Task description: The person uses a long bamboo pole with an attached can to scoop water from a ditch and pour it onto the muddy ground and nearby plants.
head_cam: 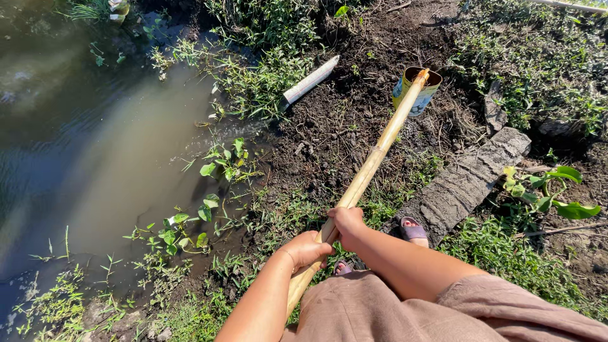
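Here, muddy water [82, 145] lay left of a dirt bank [354, 120]. A log [465, 183] lay right of the bamboo pole [373, 161], whose far tip met a can [415, 92] standing on the bank. The right hand [347, 225] gripped the pole just ahead of the left hand [307, 249], which was clenched round it too.

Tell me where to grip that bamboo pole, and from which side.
Grip the bamboo pole on its bare shaft just above the right hand, coming from above. It slants up toward the can, round and unobstructed there; the left hand covers the lower part.
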